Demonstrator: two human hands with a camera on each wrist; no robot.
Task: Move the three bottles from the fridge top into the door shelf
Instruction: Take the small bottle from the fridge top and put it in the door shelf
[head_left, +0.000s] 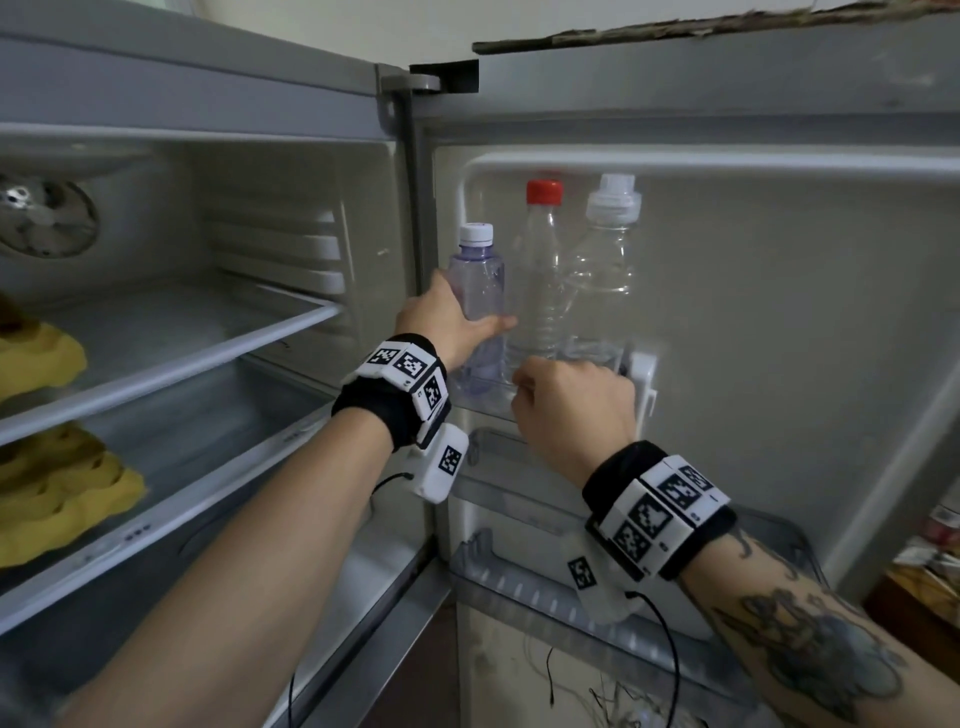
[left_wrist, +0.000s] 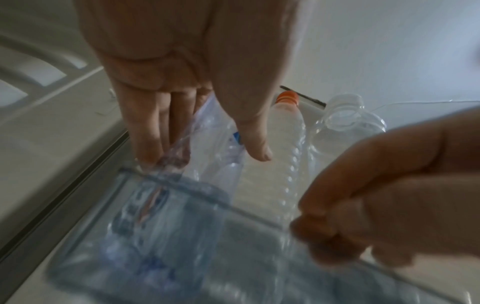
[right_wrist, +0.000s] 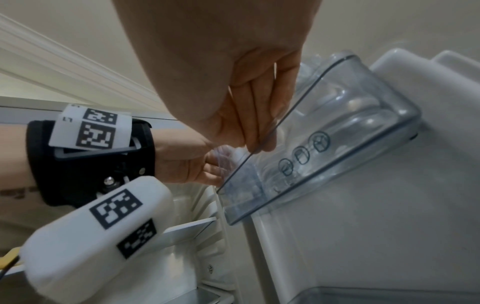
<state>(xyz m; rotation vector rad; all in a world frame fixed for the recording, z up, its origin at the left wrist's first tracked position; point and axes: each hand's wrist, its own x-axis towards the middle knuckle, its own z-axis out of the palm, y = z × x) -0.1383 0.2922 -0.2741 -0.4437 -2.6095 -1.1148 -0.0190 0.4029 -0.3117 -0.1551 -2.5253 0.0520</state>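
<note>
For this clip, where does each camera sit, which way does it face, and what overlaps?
Head: above, facing the open fridge door; both forearms, left hand around the purple bottle.
Left wrist: along the left palm toward the door shelf; right hand intrudes.
Right wrist: under the right hand, whose fingers hook the shelf rim.
Shared: all three show the shelf.

The clear door shelf (right_wrist: 337, 148) front carries three round pictogram icons; no words are legible.
</note>
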